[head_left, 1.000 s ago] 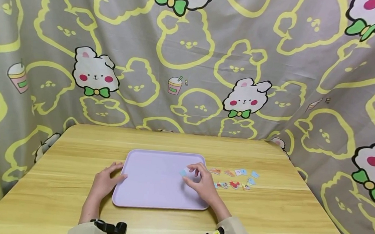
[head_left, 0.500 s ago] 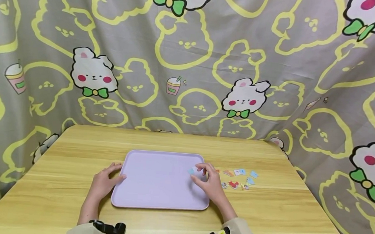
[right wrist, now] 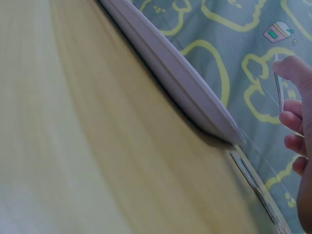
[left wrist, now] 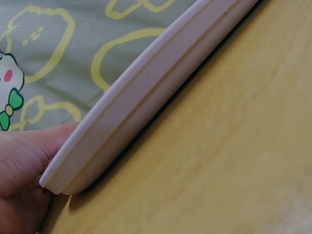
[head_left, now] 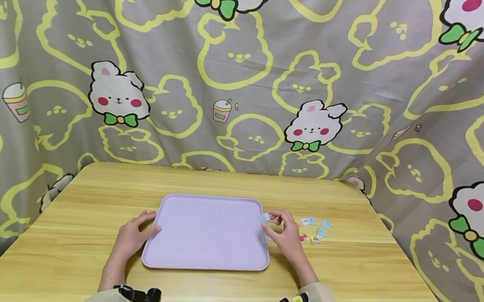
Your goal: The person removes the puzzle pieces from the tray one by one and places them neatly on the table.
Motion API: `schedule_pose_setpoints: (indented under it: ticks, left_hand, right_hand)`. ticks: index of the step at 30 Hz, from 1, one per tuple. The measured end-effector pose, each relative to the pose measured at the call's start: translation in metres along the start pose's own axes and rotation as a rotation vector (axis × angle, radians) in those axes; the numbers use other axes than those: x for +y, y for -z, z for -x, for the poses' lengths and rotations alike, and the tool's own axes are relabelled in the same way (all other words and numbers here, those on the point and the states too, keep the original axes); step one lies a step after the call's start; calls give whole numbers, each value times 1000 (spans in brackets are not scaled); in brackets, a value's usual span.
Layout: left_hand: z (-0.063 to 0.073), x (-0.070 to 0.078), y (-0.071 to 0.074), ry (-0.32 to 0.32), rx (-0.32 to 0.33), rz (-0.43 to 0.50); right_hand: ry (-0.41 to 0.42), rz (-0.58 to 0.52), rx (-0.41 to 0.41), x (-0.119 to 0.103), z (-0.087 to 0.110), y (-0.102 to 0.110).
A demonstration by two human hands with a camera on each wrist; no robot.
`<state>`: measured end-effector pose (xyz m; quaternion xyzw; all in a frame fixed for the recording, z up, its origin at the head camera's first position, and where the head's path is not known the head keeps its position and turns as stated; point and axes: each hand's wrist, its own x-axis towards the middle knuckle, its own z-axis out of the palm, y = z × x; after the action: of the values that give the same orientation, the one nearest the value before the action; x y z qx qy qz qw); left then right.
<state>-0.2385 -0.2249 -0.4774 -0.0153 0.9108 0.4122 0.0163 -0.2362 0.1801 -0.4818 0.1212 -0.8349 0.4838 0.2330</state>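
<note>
A light purple tray [head_left: 208, 234] lies flat on the wooden table. At its left side, my left hand [head_left: 132, 232] holds the edge, the thumb over the rim and the fingers along the outside. In the left wrist view part of that hand [left wrist: 22, 170] shows behind the tray's wall [left wrist: 146, 92]. Over the tray's right edge, my right hand [head_left: 288, 236] pinches a small light blue and white puzzle piece [head_left: 264, 217] between thumb and fingers. The right wrist view shows the thin piece [right wrist: 279, 87] edge-on, raised above the table.
Several colourful puzzle pieces lie right of the tray, among them a blue one [head_left: 326, 224] and a yellowish one [head_left: 314, 240]; my right hand partly hides others. A patterned curtain [head_left: 248, 75] hangs behind the table [head_left: 222, 183].
My right hand has moved right with the puzzle piece, from above the tray to its right edge. My left hand stays at the tray's left side.
</note>
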Motion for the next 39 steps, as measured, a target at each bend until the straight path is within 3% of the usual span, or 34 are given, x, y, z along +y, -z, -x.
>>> schedule_pose_setpoints:
  ticks: [13,20,29,39]
  left_hand:
    - [0,-1,0,1,-9,10]
    - [-2,-2,0,4,-17,12]
    - [-2,-2,0,7,-19,6]
    - [-1,-1,-1,0,-11,-2]
  right_hand:
    - [-59,44,20,14,4,26]
    - [-46,73,42,20,5,37]
    - [-112,85,41,28,7,53]
    - [-101,138,81,35,8,69]
